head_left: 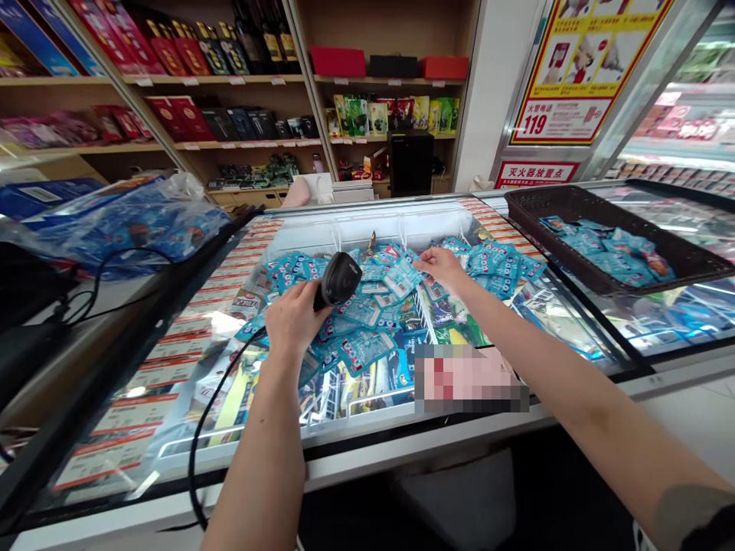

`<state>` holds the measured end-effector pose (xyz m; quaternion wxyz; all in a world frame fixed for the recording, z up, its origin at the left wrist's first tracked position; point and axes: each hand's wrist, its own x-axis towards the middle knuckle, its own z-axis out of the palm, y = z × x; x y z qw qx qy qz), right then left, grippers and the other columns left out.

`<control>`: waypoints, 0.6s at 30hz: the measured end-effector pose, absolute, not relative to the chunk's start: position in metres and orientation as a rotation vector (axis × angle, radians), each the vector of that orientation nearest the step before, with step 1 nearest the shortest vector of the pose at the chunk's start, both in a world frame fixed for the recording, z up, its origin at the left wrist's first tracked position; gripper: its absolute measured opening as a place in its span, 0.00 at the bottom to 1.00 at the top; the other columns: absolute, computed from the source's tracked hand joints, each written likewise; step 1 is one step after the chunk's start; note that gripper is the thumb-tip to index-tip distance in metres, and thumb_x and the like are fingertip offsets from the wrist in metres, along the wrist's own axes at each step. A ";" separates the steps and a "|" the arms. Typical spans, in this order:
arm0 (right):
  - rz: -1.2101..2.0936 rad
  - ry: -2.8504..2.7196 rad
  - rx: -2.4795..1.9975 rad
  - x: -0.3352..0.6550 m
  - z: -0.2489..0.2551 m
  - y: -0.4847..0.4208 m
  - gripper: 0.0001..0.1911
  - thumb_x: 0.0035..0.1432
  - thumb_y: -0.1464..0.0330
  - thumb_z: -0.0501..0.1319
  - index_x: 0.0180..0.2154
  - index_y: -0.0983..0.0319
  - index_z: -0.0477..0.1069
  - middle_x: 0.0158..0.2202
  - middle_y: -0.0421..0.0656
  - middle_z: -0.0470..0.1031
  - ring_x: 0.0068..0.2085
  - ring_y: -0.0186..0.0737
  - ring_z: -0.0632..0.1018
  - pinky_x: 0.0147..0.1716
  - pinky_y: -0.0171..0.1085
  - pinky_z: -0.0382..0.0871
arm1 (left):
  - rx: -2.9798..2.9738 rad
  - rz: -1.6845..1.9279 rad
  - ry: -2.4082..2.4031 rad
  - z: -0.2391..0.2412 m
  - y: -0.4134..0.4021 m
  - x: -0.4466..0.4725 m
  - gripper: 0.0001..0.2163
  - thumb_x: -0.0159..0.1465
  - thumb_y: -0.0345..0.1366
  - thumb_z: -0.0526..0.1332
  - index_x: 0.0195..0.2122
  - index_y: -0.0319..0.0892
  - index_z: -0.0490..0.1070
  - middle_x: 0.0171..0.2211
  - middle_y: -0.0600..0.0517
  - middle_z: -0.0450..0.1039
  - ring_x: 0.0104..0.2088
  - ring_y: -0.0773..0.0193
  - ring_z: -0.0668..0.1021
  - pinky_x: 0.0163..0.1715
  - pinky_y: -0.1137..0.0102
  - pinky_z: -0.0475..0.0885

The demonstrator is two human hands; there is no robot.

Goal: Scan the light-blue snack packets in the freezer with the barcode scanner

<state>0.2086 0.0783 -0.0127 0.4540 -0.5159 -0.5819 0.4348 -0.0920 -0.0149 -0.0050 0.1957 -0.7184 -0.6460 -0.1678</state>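
Observation:
My left hand [295, 319] is closed round the grip of a black corded barcode scanner [338, 278], whose head points toward a heap of small blue packets [367, 321] lying on the glass lid of a chest freezer [189, 428]. My right hand [439, 266] reaches over the heap and pinches one blue packet [402, 278] at its edge. The scanner's black cable [198, 444] loops down over the front of the freezer.
A dark plastic basket [574, 203] holding more blue packets rests on the neighbouring freezer to the right. A clear bag of blue packets [132, 222] lies at the left. Wooden shelves [241, 80] of boxed goods stand behind, beside a red and yellow notice [579, 69].

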 end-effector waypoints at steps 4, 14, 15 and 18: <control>1.012 -1.282 -1.130 0.245 -0.022 0.068 0.22 0.41 0.59 0.70 0.37 0.57 0.66 0.23 0.34 0.70 0.31 0.42 0.78 0.30 0.46 0.79 | -2.067 -0.488 -1.721 -0.004 -0.015 -0.085 0.19 0.61 0.44 0.58 0.51 0.45 0.70 0.44 0.45 0.76 0.45 0.52 0.77 0.32 0.65 0.64; 0.823 -1.348 -1.148 0.272 -0.042 0.067 0.27 0.46 0.59 0.66 0.48 0.60 0.67 0.33 0.41 0.74 0.35 0.44 0.80 0.34 0.48 0.80 | -2.392 -0.320 -1.481 0.017 -0.006 -0.036 0.17 0.62 0.43 0.57 0.51 0.45 0.70 0.43 0.46 0.77 0.44 0.54 0.78 0.35 0.67 0.67; 0.818 -1.351 -1.151 0.272 -0.043 0.068 0.27 0.46 0.60 0.65 0.48 0.60 0.67 0.33 0.41 0.74 0.35 0.43 0.80 0.35 0.48 0.80 | -2.400 -0.312 -1.479 0.018 -0.003 -0.033 0.17 0.62 0.44 0.58 0.50 0.45 0.71 0.43 0.47 0.77 0.44 0.53 0.78 0.34 0.67 0.67; 0.785 -1.354 -1.170 0.271 -0.042 0.068 0.25 0.47 0.61 0.65 0.48 0.60 0.67 0.33 0.41 0.74 0.35 0.42 0.79 0.36 0.47 0.80 | -2.405 -0.300 -1.479 0.018 0.002 -0.024 0.16 0.61 0.45 0.59 0.49 0.45 0.71 0.43 0.47 0.77 0.43 0.52 0.79 0.32 0.67 0.66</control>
